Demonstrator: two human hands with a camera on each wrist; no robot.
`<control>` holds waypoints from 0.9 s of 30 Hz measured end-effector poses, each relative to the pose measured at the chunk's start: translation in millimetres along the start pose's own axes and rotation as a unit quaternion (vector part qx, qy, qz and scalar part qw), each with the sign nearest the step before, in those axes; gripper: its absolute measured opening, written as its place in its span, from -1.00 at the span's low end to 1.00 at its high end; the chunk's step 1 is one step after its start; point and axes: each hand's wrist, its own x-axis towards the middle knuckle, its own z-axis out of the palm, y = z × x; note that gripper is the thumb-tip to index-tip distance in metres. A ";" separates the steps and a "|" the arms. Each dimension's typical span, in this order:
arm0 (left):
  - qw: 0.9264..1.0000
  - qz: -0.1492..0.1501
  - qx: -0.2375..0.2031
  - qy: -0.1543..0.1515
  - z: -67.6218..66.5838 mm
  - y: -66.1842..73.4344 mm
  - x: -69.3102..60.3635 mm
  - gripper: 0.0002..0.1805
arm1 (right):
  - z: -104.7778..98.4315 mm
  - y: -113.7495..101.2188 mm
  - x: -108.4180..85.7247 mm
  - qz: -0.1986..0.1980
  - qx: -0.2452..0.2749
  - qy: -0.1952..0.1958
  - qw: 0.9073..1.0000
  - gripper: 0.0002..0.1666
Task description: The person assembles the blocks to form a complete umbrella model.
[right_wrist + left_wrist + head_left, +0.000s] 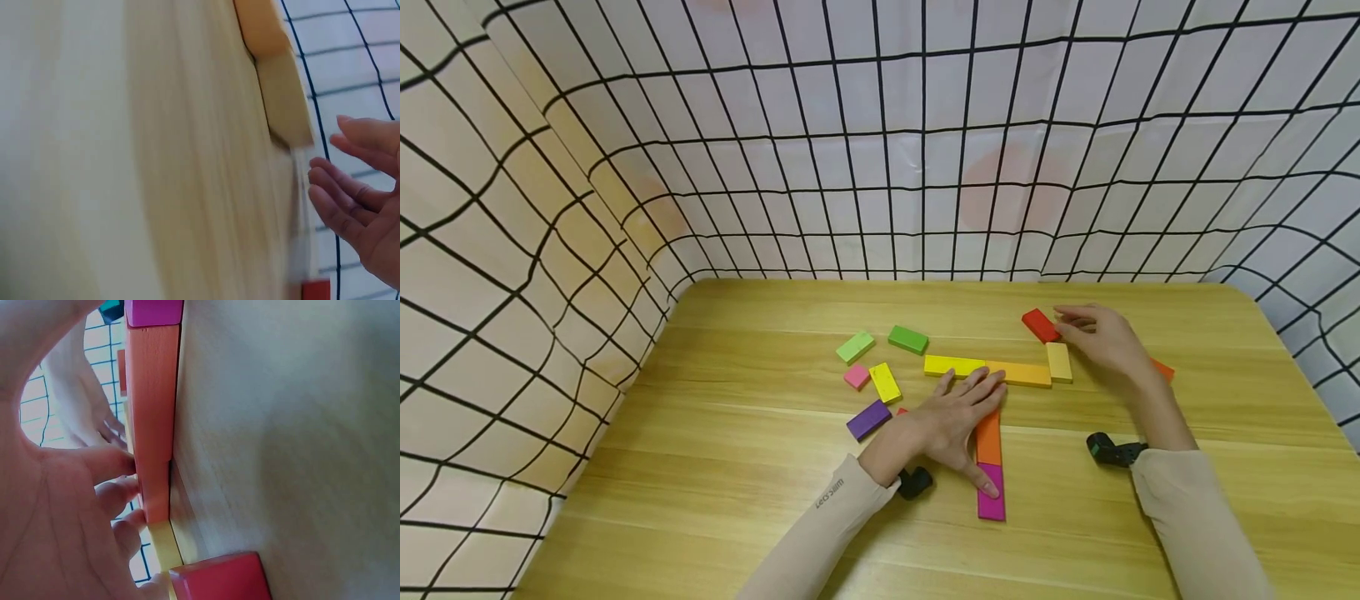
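Observation:
My left hand [951, 421] spreads flat over a line of wooden blocks, its thumb on the magenta block [992, 504] and its fingers reaching across orange blocks [988, 437]. In the left wrist view the fingertips touch the side of the orange block [153, 394], with a red block [222, 578] near the little finger. Near a red block [1040, 325] and the pale yellow block [1059, 362], my right hand [1101, 337] has loosely bent fingers. Its wrist view shows nothing between thumb and fingers; the pale block [284, 100] stands apart from them.
A yellow block [953, 366] and a light orange block [1026, 374] continue the line. Loose light green [855, 347], green [908, 339], pink [857, 377], yellow [886, 382] and purple blocks [868, 420] lie left. An orange block [1163, 369] is partly behind the right wrist.

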 end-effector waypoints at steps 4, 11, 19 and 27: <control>1.000 0.000 0.000 -0.001 -0.1 0.1 0.1 0.54 | -16.1 12.4 -15.4 0.000 0.004 0.019 1.000 -0.34; 1.000 0.003 0.000 -0.002 -0.2 0.1 -0.4 0.54 | -43.7 47.6 -42.0 -0.001 -0.052 0.045 0.998 -0.32; 1.000 0.003 0.002 0.001 -1.3 0.2 -3.1 0.54 | -63.2 75.3 -60.2 -0.008 -0.071 -0.004 0.997 -0.39; 1.000 0.003 0.004 0.002 -1.3 0.3 -2.6 0.53 | -70.7 78.6 -65.3 -0.001 -0.073 -0.029 0.997 -0.39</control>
